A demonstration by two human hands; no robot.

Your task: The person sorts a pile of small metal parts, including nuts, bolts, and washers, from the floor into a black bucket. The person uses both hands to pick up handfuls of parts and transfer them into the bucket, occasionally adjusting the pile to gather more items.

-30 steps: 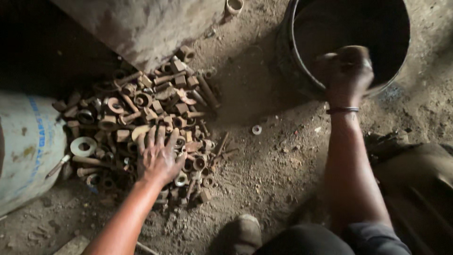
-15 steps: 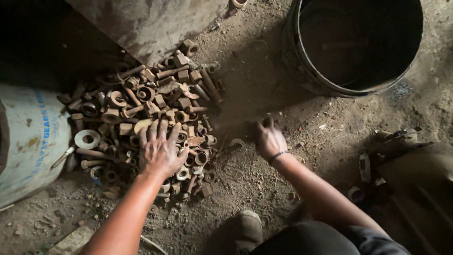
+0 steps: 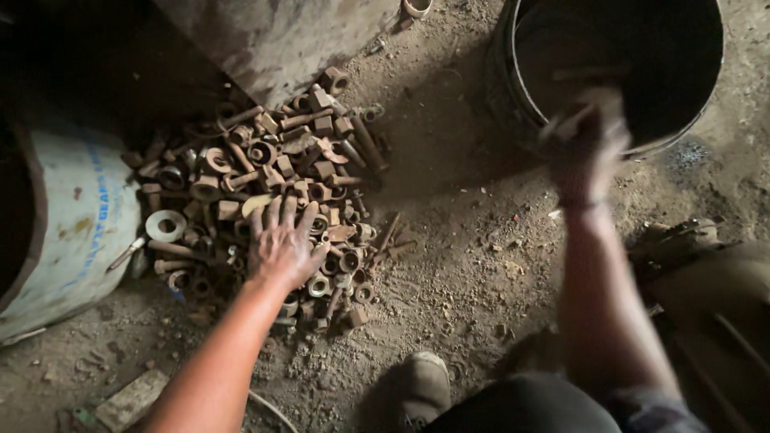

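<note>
Rusty nuts (image 3: 265, 184) between drum (image 3: 72, 232), bucket (image 3: 513, 96)

A rough workshop or scrap yard: under the left hand (image 3: 281, 248) lies a heap of rusty nuts and bolts (image 3: 273, 188) on a dirt floor (image 3: 457, 281), with a black metal bucket (image 3: 618, 72) beyond the right hand (image 3: 585, 140) and a pale drum (image 3: 68, 224) further left.
</note>
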